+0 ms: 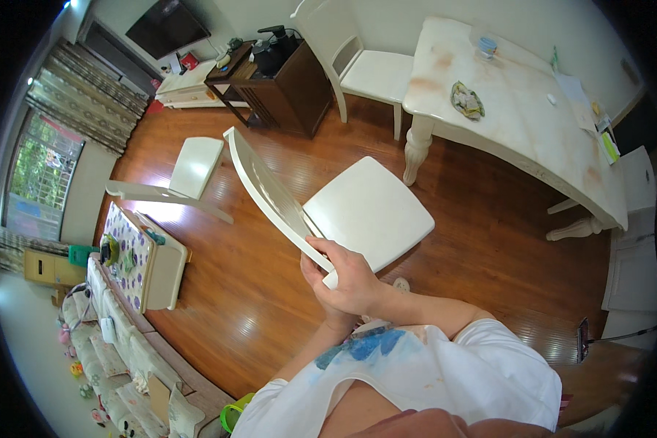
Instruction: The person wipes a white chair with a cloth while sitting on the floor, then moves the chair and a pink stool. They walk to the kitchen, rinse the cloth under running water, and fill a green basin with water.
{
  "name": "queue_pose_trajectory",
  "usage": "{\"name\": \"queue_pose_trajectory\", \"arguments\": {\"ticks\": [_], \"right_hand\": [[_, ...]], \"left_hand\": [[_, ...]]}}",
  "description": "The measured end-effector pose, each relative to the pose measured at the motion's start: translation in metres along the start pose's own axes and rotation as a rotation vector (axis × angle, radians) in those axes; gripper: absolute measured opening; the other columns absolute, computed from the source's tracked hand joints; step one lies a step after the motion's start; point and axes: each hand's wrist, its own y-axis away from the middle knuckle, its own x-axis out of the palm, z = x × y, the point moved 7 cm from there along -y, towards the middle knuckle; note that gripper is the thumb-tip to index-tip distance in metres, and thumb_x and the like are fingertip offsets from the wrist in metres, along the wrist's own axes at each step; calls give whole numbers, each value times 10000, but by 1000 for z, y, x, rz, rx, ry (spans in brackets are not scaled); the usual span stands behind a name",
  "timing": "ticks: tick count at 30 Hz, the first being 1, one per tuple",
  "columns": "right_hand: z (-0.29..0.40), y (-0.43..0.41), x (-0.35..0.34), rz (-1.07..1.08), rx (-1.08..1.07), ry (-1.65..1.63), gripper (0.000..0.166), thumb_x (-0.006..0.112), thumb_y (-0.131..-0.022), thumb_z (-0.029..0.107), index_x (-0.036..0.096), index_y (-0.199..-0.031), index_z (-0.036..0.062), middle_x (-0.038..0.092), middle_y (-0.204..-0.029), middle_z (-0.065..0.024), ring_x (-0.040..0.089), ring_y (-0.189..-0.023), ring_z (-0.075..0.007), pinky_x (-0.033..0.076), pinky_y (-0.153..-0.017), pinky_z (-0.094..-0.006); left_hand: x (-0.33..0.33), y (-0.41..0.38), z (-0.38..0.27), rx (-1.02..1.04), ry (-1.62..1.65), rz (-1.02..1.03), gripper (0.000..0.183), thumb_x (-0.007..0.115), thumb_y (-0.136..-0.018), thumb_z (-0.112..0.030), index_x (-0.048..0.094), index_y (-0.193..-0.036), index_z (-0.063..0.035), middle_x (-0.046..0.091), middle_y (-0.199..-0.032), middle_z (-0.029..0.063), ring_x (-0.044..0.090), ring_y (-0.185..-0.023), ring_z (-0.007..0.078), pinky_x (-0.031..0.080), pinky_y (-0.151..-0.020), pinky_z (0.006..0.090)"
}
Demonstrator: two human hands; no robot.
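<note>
Before me stands a white wooden chair (369, 211), its smooth seat turned away to the right. My right hand (356, 276) is wrapped around the near end of the chair's curved backrest (265, 200), thumb and fingers over the edge. My left hand (318, 287) is at the same end, under and beside the right one, which partly hides it. Its fingers show against the outer side of the backrest. The chair's legs are mostly hidden below the seat.
A white dining table (503, 93) with a crumpled cloth (467, 101) stands ahead right, another white chair (375, 68) beside it. A third chair (197, 167) is left, near a coffee table (164, 274) and a sofa (137, 350). A mop (582, 340) lies right.
</note>
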Motion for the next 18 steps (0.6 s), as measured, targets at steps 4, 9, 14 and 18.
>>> {"name": "queue_pose_trajectory", "arguments": {"ticks": [4, 9, 14, 18], "right_hand": [[-2, -7, -28, -20, 39, -15, 447, 574, -775, 38, 450, -1199, -27, 591, -988, -159, 608, -901, -226, 483, -791, -310], [-7, -19, -59, -21, 125, -130, 463, 555, -764, 43, 444, -1209, -23, 581, -1039, -177, 592, -954, -248, 467, -831, -321], [-10, -23, -93, -13, 80, -113, 486, 537, -734, 29, 443, -1208, -22, 574, -1078, -191, 572, -1001, -275, 443, -875, -336], [-9, -26, -115, -29, 76, -126, 476, 534, -724, 15, 465, -1194, -17, 575, -1094, -182, 572, -1007, -269, 442, -874, -335]], "left_hand": [[22, -15, -17, 48, -14, 10, 532, 615, -775, -67, 410, -1261, 8, 455, -1244, 154, 433, -1157, 265, 358, -953, 392], [42, -27, -30, 72, -23, 33, 546, 609, -775, -65, 398, -1272, 9, 439, -1263, 159, 417, -1178, 273, 345, -968, 398], [54, -36, -31, 51, 4, 107, 560, 603, -774, -63, 385, -1284, 10, 423, -1281, 165, 400, -1199, 281, 331, -983, 405], [54, -32, 1, -71, 108, 292, 566, 535, -823, -120, 318, -1336, -16, 309, -1375, 148, 301, -1275, 265, 258, -1024, 397]]}}
